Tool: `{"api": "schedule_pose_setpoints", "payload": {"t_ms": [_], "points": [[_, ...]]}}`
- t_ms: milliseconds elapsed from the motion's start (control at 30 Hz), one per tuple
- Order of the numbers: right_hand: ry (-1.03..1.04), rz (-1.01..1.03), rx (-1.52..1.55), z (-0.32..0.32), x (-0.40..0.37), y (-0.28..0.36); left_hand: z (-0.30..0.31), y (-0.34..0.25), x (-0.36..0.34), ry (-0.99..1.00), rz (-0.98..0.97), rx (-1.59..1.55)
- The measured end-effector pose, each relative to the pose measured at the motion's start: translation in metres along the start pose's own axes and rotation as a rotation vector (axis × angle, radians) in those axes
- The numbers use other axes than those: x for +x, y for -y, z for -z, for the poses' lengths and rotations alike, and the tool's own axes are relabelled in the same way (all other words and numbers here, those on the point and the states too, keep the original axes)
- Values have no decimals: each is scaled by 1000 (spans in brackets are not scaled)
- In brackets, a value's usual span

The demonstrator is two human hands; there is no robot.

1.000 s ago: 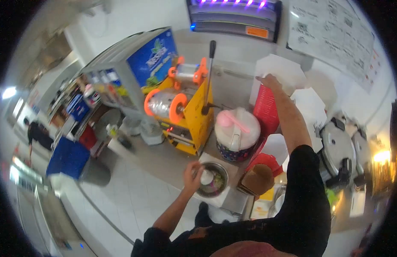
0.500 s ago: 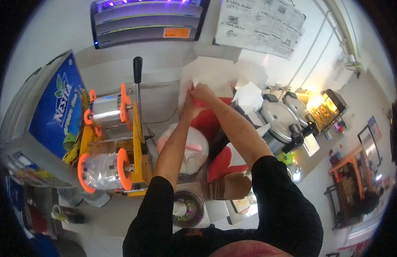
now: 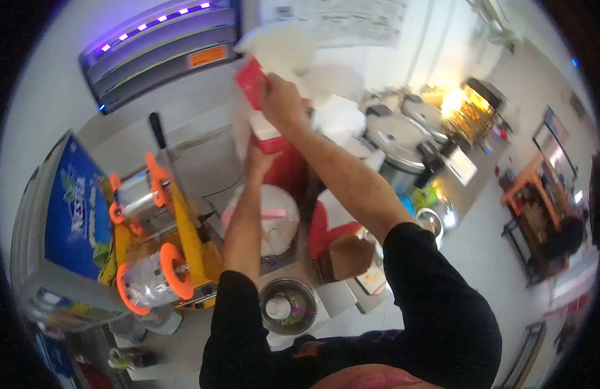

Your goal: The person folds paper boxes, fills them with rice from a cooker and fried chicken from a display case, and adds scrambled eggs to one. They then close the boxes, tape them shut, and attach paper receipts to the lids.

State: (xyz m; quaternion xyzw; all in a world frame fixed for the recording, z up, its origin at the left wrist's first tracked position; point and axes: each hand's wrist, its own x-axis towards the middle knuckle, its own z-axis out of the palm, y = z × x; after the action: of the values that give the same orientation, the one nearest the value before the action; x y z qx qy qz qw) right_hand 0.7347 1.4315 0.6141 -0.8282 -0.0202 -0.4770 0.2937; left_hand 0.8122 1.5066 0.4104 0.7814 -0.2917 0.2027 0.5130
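Note:
My right hand [image 3: 282, 100] is raised high and grips a red and white carton [image 3: 254, 87] it has lifted off the top of a red stack [image 3: 286, 165] against the wall. My left hand [image 3: 261, 159] presses against the front of that red stack, just under the lifted carton. Below my arms a white rice cooker with a pink paddle [image 3: 264, 217] stands on the counter. Nearer to me a metal bowl [image 3: 288, 306] holds a small white cup and greenish contents.
A yellow cup-sealing machine with orange film rolls [image 3: 164, 259] stands at the left, next to a blue drinks dispenser [image 3: 70, 207]. Silver pressure cookers [image 3: 394, 139] sit at the right. A brown paper box [image 3: 345, 256] lies by the bowl. A purple-lit insect trap [image 3: 161, 55] hangs above.
My left hand left the metal bowl and rose to the red stack. My right hand lifted a carton up from the stack. The view swung to the right.

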Motion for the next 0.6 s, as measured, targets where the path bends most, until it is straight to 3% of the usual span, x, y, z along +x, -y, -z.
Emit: {"api": "schedule_pose_setpoints", "payload": {"t_ms": [67, 100, 133, 200, 233, 300, 333, 433, 467, 533, 600], "points": [[-221, 96, 311, 57, -4, 24, -4, 15, -2, 111, 209, 141], [-224, 75, 369, 104, -16, 35, -13, 36, -4, -101, -1, 148], [-228, 62, 429, 150, -30, 44, 24, -48, -15, -26, 115, 300], [-319, 169, 497, 236, -66, 33, 39, -96, -33, -362, 31, 427], [-343, 98, 485, 277, -97, 22, 51, -163, -49, -495, -126, 205], [-351, 13, 442, 358, -164, -6, 44, -279, -100, -571, -234, 107], [-340, -6, 407, 392, -199, -26, 26, -318, -130, -507, -438, 111], [-218, -11, 110, 494, -303, -76, -45, -455, -227, 236, -682, 131], [-191, -50, -23, 523, -338, -87, -74, -499, -241, 415, -796, 328], [-129, -179, 38, 575, -388, -104, -149, -534, -281, 562, -725, 177], [-22, -525, 185, 637, -413, -124, -225, -558, -313, 751, -650, 47]]}}
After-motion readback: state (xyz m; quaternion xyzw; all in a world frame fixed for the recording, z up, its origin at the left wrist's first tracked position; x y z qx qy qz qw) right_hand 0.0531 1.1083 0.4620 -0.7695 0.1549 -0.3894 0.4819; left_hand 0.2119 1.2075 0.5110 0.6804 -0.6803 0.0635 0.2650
